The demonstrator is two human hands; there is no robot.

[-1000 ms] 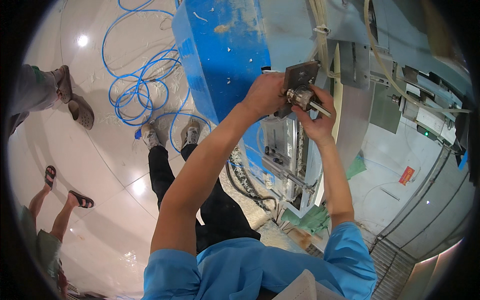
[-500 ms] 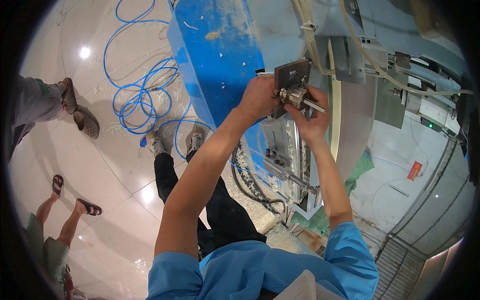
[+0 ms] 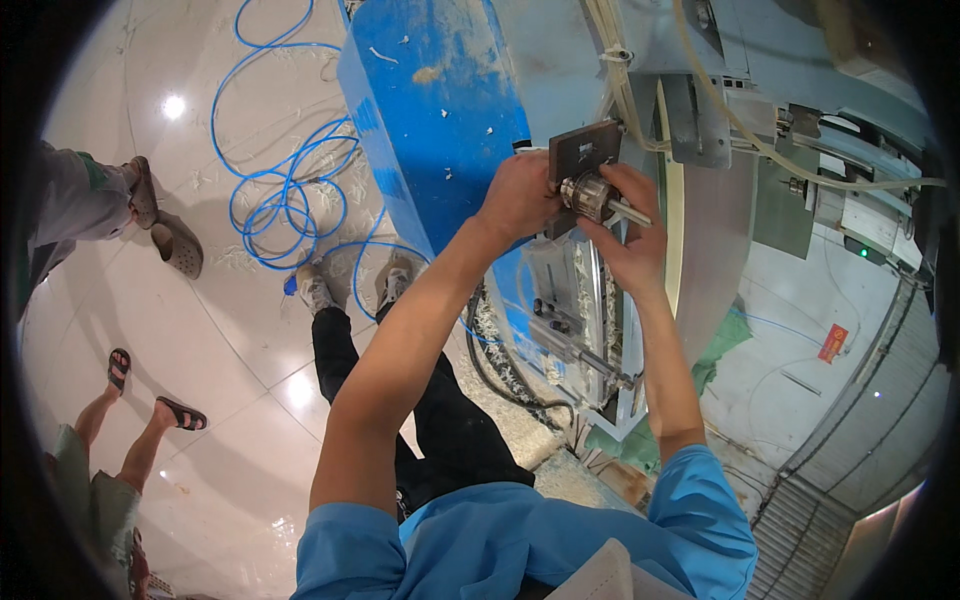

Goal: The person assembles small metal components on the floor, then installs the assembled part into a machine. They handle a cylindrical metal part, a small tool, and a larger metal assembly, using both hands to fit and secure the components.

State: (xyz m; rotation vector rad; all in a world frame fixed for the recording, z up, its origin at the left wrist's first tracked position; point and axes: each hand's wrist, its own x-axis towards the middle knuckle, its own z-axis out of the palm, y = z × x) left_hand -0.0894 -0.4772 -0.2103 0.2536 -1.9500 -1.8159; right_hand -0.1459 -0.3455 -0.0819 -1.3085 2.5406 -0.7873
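A dark, flat square plate [image 3: 577, 151] stands upright at the machine, with a round ribbed metal fitting like a chuck [image 3: 588, 195] at its face. A pale rod [image 3: 631, 213] sticks out of the fitting toward the right. At the plate's left edge, my left hand [image 3: 518, 203] is closed on it, with some fingertips hidden behind the plate and fitting. From the right, my right hand [image 3: 640, 240] wraps round the fitting, fingers above and thumb below, and the rod passes across in front of it.
The machine's blue panel [image 3: 430, 110] carries scattered shavings. Beneath my hands is a metal slide [image 3: 580, 350]. A blue hose [image 3: 290, 205] lies coiled on the tiled floor near my feet. Two people's legs show at left. Pale cables [image 3: 622, 75] hang above the plate.
My right hand has shifted slightly to the right and its fingers and thumb sit a little differently round the fitting. My left hand keeps its place at the plate.
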